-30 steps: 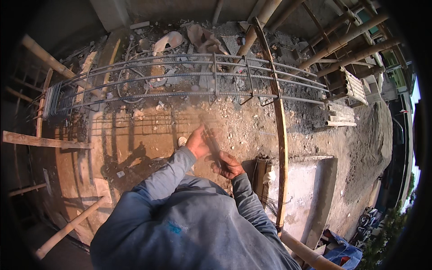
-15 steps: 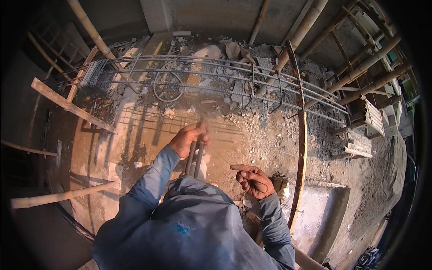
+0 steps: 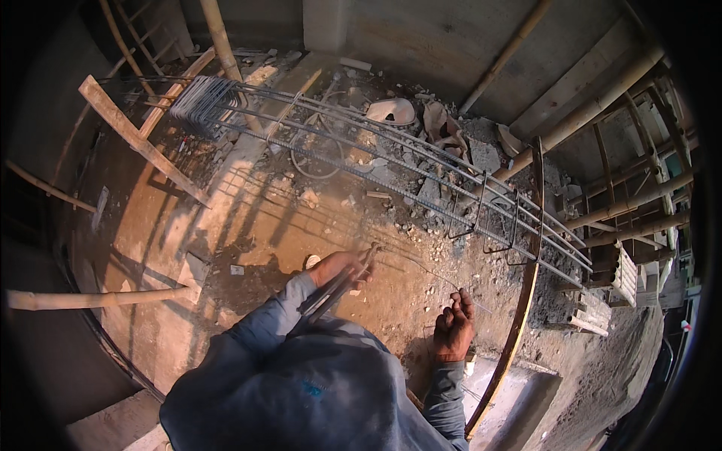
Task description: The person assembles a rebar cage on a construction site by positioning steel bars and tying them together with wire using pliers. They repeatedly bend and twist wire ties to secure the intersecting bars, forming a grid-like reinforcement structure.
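Observation:
My left hand [image 3: 336,268] is closed around a pair of long-handled pincers [image 3: 328,299], slightly blurred. Their handles slant back toward my body, and the small head points away from me. To the right, my right hand [image 3: 454,327] is closed with thumb and fingers pinching a thin tie wire [image 3: 434,272]. One stretch of the wire runs left toward the head of the pincers; a short end sticks out on the right. Whether the wire touches the pincers I cannot tell. Beyond both hands lies a long cage of steel reinforcing bars [image 3: 353,167], apart from them.
Bundled stirrups [image 3: 201,99] hang at the cage's left end; several spaced stirrups [image 3: 516,228] sit toward its right. A wooden plank [image 3: 519,323] supports it at right, another plank [image 3: 143,143] slants at left. Bamboo poles [image 3: 98,299] and rubble [image 3: 451,161] surround the work area.
The view has turned, so the cage now slants down to the right. My right hand's outstretched index finger has curled in around the wire. The pincers in my left hand have tilted over.

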The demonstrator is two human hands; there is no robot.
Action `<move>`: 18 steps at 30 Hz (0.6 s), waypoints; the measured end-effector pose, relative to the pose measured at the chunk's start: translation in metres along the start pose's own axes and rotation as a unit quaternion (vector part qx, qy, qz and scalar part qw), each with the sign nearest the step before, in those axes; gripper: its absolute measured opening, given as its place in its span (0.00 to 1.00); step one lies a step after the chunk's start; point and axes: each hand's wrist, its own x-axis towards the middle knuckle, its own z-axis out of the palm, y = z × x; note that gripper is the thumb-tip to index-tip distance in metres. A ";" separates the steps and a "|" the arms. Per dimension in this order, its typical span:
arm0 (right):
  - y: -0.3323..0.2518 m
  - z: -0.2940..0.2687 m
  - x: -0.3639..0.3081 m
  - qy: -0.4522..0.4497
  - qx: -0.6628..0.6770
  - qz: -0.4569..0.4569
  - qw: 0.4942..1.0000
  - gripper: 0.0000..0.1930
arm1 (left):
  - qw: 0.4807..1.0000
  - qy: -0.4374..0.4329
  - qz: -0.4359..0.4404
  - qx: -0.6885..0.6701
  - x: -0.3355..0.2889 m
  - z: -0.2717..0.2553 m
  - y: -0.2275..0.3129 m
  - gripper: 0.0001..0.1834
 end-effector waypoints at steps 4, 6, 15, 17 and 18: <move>0.017 0.060 0.045 0.003 -0.082 -0.051 0.995 0.15 | 0.965 0.053 0.044 0.251 -0.032 -0.058 0.063 0.21; 0.032 0.097 0.068 -0.033 -0.123 -0.082 0.988 0.15 | 0.931 0.042 0.034 0.360 -0.046 -0.067 0.101 0.21; 0.041 0.176 0.136 0.008 -0.041 -0.207 0.977 0.15 | 0.901 0.131 0.341 0.233 -0.138 -0.079 0.288 0.25; 0.036 0.167 0.133 0.024 -0.090 -0.230 0.969 0.15 | 0.838 0.200 0.444 0.244 -0.138 -0.098 0.324 0.24; 0.038 0.163 0.132 0.046 -0.112 -0.252 0.960 0.15 | 0.806 0.229 0.494 0.232 -0.141 -0.109 0.342 0.22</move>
